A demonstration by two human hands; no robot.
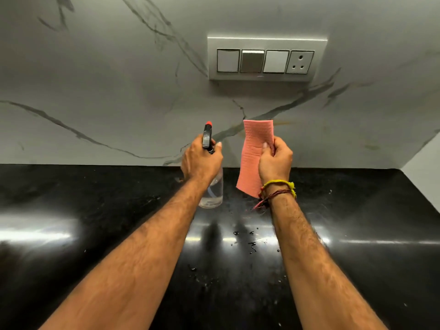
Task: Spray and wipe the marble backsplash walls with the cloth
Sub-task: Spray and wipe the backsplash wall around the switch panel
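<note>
Fingers [277, 145] of the right hand [275, 163] are pinched shut on a pink cloth [253, 151]. That cloth hangs like a long strip, with its top end sticking up above the hand and its bottom end dangling down by the wrist. Yellow and red strings [279, 189] are tied around that wrist.

Fingers of the left hand [201, 160] are curled tight around the neck of a spray bottle [212, 191], just left of the cloth. One fingertip pokes out past the bottle's black head. This bottle is clear, and its black head has a small red tip [208, 123] on top, which points at the marble wall [107, 91]. Both hands are held up in the air.

Behind the cloth is the marble wall, pale with dark wiggly lines. Above the cloth, a switch plate [265, 59] sits on this wall, with three switches and one socket. Below the cloth is a shiny black counter [95, 210]. Little drops of water [251, 244] sit on the counter, below the cloth and between the two arms.
</note>
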